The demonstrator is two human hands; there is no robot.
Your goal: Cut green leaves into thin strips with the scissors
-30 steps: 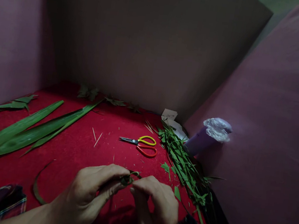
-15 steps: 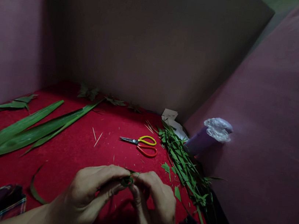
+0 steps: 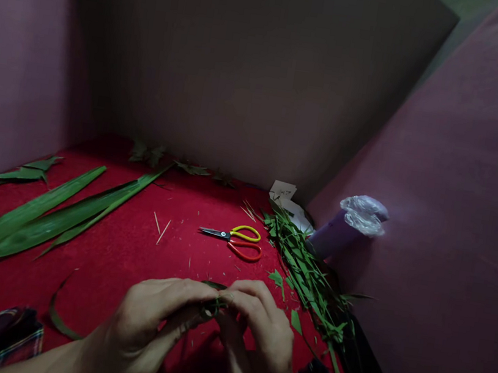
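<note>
Low in the view, my left hand (image 3: 146, 326) and my right hand (image 3: 259, 342) meet fingertip to fingertip over a red cloth (image 3: 129, 250). Both pinch a small folded piece of green leaf strip (image 3: 211, 305) between thumbs and forefingers. The strip curls into a small loop between the fingers, and most of it is hidden by them. A thin curved leaf strip (image 3: 56, 311) lies on the cloth left of my left wrist.
Scissors (image 3: 236, 241) with one yellow and one red handle lie beyond my hands. Long green leaves (image 3: 40, 219) stretch across the left. A heap of leaf trimmings (image 3: 306, 275) and a purple cup with plastic film (image 3: 348, 222) stand at right. Cardboard walls enclose the cloth.
My two hands have drawn closer together and the leaf loop between the fingertips has been pressed smaller. The curved strip on the cloth has shifted slightly left.
</note>
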